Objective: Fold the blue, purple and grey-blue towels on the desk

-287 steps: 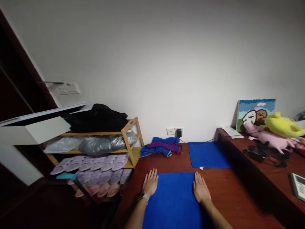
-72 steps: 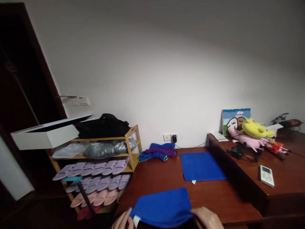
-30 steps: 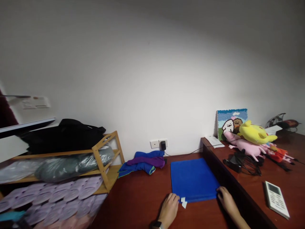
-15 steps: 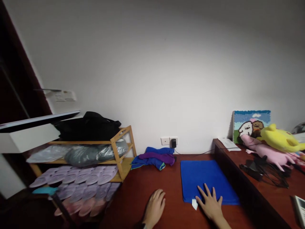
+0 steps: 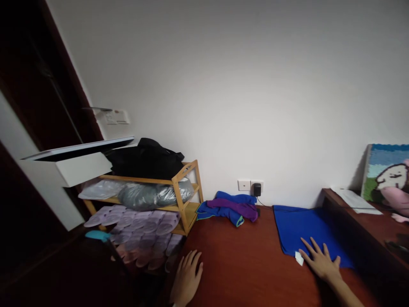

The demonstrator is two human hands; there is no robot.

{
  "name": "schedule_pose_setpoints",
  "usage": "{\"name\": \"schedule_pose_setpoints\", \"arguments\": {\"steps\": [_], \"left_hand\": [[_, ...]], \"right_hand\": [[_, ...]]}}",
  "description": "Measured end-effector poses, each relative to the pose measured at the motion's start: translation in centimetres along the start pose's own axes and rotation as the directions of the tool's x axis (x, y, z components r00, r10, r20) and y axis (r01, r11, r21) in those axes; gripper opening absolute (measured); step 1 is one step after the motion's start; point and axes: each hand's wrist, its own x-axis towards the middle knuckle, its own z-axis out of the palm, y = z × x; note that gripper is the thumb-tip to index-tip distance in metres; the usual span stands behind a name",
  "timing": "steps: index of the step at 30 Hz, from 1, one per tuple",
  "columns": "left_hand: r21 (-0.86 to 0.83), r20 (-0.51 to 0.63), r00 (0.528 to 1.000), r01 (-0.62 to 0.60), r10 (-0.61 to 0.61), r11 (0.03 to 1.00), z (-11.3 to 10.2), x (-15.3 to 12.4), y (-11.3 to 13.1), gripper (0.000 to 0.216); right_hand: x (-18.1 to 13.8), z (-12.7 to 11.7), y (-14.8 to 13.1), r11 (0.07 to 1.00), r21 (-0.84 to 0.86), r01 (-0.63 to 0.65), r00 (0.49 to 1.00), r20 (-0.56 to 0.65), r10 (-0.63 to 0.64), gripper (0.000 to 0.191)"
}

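Observation:
A blue cloth (image 5: 306, 228), folded into a flat rectangle, lies on the reddish-brown table against the wall. My right hand (image 5: 322, 261) rests on its near edge with the fingers spread. Beside those fingers a small white tag (image 5: 299, 258) sticks out from the cloth's corner. My left hand (image 5: 188, 276) is by the table's left edge, its fingers stretched out and holding nothing. A crumpled heap of blue and purple cloths (image 5: 231, 207) lies between the hands, farther back by the wall.
Left of the table stands a wooden rack (image 5: 180, 200) with several lilac slippers (image 5: 137, 219), plastic-wrapped items and a black bag (image 5: 147, 160). A black plug (image 5: 257, 189) sits in the wall socket, its cord running right. A raised ledge (image 5: 351, 226) borders the right side.
My view has turned left. The folded blue cloth has slid back against the wall under my right hand. My left hand has moved left across the table.

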Motion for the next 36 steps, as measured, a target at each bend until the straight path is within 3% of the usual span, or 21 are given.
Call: {"name": "schedule_pose_setpoints", "arguments": {"steps": [8, 12, 14, 17, 19, 21, 25, 28, 32, 36], "left_hand": [[-0.018, 0.027, 0.999, 0.033, -0.033, 0.999, -0.6, -0.3, 0.4, 0.042], [-0.021, 0.023, 0.999, 0.036, -0.036, 0.999, -0.4, -0.6, 0.4, 0.043], [-0.025, 0.018, 0.999, 0.032, -0.032, 0.999, -0.2, -0.7, 0.3, 0.043], [-0.027, 0.001, 1.0, 0.026, -0.026, 0.999, 0.0, -0.8, 0.2, 0.043], [-0.022, -0.012, 1.0, 0.025, -0.025, 0.999, 0.2, -0.8, 0.1, 0.043], [-0.015, -0.02, 1.0, 0.022, -0.022, 1.0, 0.5, -0.8, -0.1, 0.043], [0.011, -0.054, 0.998, 0.013, -0.013, 1.0, 1.9, -1.1, -1.0, 0.043], [0.027, -0.068, 0.998, -0.003, 0.005, 1.0, 3.0, -1.3, -1.6, 0.043], [0.028, -0.051, 0.999, 0.015, -0.014, 1.0, 3.1, -1.5, -1.6, 0.044], [0.021, -0.024, 0.999, 0.042, -0.042, 0.999, 2.0, -1.4, -0.9, 0.044]], "right_hand": [[0.4, 1.0, 1.6, 1.0, 0.012, 0.027, 1.0, 0.014, -0.027, 0.08], [-0.5, 1.5, 2.8, 0.996, 0.06, 0.064, 0.993, -0.099, -0.058, 0.074], [-0.5, 0.9, 1.8, 0.989, 0.11, 0.097, 0.976, -0.207, -0.072, 0.066], [0.6, -1.0, -4.0, 0.936, 0.251, 0.245, 0.919, -0.367, -0.142, 0.056], [2.3, -2.4, -10.1, 0.829, 0.424, 0.366, 0.908, -0.358, -0.218, 0.049], [4.7, -3.2, -16.6, 0.723, 0.628, 0.29, 0.955, -0.241, -0.173, 0.043], [9.7, -3.4, -26.3, 0.674, 0.694, 0.252, 0.968, -0.188, -0.168, 0.034], [11.9, -3.1, -29.6, 0.648, 0.718, 0.252, 0.968, -0.182, -0.174, 0.036], [12.1, -3.8, -32.4, 0.598, 0.748, 0.287, 0.958, -0.209, -0.199, 0.039], [9.6, -8.0, -35.5, 0.497, 0.765, 0.41, 0.909, -0.296, -0.294, 0.049]]}}
